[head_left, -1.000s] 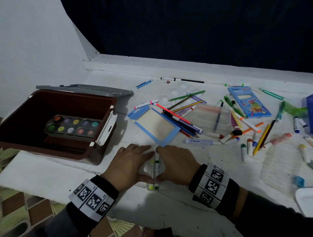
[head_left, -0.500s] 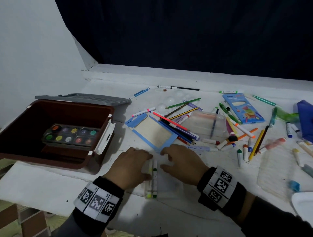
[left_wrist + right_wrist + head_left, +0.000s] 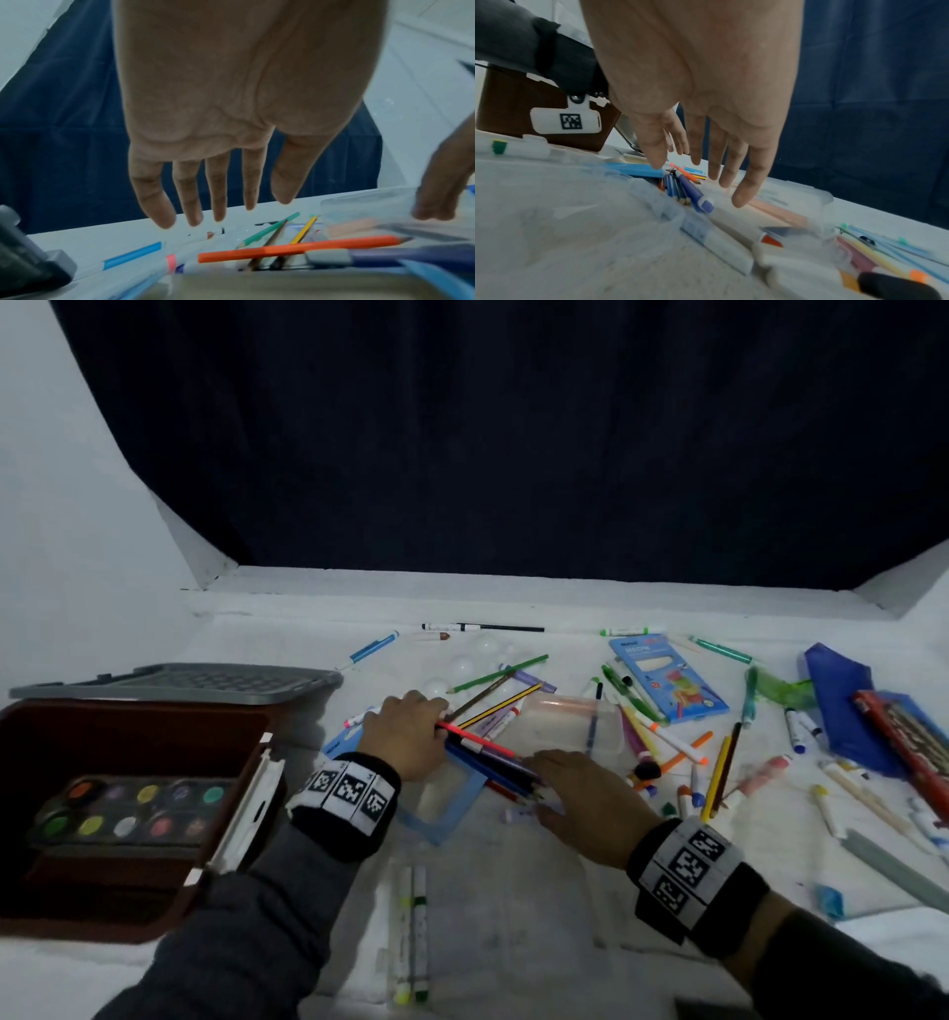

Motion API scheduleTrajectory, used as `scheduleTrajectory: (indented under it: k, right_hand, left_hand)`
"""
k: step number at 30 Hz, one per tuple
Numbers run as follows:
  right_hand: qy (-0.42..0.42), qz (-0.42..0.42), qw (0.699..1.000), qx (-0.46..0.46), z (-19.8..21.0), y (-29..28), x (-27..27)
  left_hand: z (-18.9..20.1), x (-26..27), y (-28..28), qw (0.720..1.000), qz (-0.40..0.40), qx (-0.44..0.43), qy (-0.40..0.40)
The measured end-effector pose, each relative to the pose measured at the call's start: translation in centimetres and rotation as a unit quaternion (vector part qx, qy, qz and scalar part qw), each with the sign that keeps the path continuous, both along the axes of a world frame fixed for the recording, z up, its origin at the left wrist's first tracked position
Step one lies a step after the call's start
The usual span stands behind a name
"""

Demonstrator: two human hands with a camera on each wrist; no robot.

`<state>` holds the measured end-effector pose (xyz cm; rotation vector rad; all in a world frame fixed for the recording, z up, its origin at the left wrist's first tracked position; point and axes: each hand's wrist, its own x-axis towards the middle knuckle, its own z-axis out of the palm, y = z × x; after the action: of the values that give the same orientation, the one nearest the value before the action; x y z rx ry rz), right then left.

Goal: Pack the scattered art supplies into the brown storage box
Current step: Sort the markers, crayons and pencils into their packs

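Observation:
The brown storage box [image 3: 133,711] stands open at the left with a watercolour palette [image 3: 128,809] inside. A pile of coloured pencils [image 3: 488,752] lies across a blue-framed board [image 3: 447,809] mid-table. My left hand [image 3: 411,737] is at the pile's left end, its fingers [image 3: 218,211] straight just above an orange pencil [image 3: 295,248]. My right hand [image 3: 570,788] is at the pile's right end, its fingers [image 3: 695,154] straight over the blue pencils [image 3: 677,188]. Neither hand grips anything.
The grey lid [image 3: 179,683] lies behind the box. A clear plastic case [image 3: 570,721] sits just beyond the pencils. Two markers [image 3: 411,932] lie at the near edge. Several markers, pencils and a blue crayon pack [image 3: 667,677] are scattered to the right.
Both hands have left the two markers at the near edge and reached forward to the pencil pile on the blue board. The head view has tilted up.

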<state>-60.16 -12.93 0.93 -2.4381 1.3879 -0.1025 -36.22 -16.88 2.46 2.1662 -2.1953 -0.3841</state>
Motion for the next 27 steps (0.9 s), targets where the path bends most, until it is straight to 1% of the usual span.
scheduleTrajectory:
  k: [4, 8, 10, 13, 14, 18, 21, 24, 27]
  right_hand:
    - [0.036, -0.027, 0.999, 0.008, 0.4, -1.7, 0.2]
    - [0.039, -0.041, 0.998, -0.022, 1.0, -3.8, 1.7]
    - [0.033, -0.025, 0.998, -0.04, 1.0, -5.3, 2.8]
    - [0.045, 0.009, 0.998, -0.036, 0.4, -7.4, 4.4]
    - [0.059, 0.015, 0.998, -0.033, 0.3, -7.9, 4.9]
    - [0.169, 0.048, 0.983, -0.056, 0.5, -9.4, 6.9]
    - [0.202, 0.066, 0.974, -0.074, 0.6, -10.3, 7.7]
    - [0.249, 0.077, 0.962, -0.085, 0.7, -10.4, 8.2]
    - [0.272, 0.096, 0.953, -0.086, 0.6, -10.2, 8.3]
  left_hand:
    - [-0.3, 1.4, -3.3, 0.997, 0.061, 0.036, -0.018]
    - [-0.5, 2.8, -5.0, 0.99, 0.112, 0.069, -0.048]
    - [-1.2, 3.5, -5.6, 0.989, 0.126, 0.067, -0.042]
    - [-2.5, 4.3, -6.3, 0.99, 0.12, 0.077, 0.017]
    - [-2.7, 4.4, -6.4, 0.99, 0.122, 0.071, 0.026]
    - [-2.2, 4.1, -5.6, 0.993, 0.121, 0.004, 0.015]
    - [-2.4, 4.3, -5.7, 0.993, 0.111, -0.01, 0.027]
    - [-2.3, 4.5, -5.3, 0.991, 0.101, -0.04, 0.078]
    - [-2.1, 4.5, -4.3, 0.976, 0.105, -0.084, 0.169]
